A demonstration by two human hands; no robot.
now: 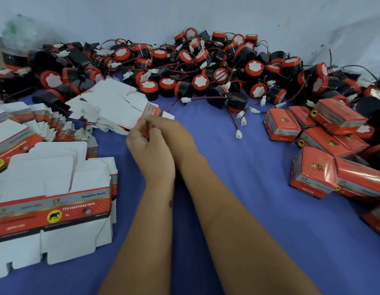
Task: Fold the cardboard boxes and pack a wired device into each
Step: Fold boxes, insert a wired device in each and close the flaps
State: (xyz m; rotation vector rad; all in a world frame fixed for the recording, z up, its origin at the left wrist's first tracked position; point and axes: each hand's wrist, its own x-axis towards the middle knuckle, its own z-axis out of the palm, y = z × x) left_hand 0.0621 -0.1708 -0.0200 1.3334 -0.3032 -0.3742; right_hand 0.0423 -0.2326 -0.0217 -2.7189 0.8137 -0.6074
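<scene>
Your left hand (149, 149) and right hand (174, 133) pinch one flat box blank (151, 112) off fanned stack (112, 105) – fingers curled on its edge, ready to fold.

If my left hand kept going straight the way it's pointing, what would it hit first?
Most likely the fanned stack of flat box blanks just beyond the left hand, whose fingers already pinch one edge; the pile of wired horns lies farther back.
</scene>
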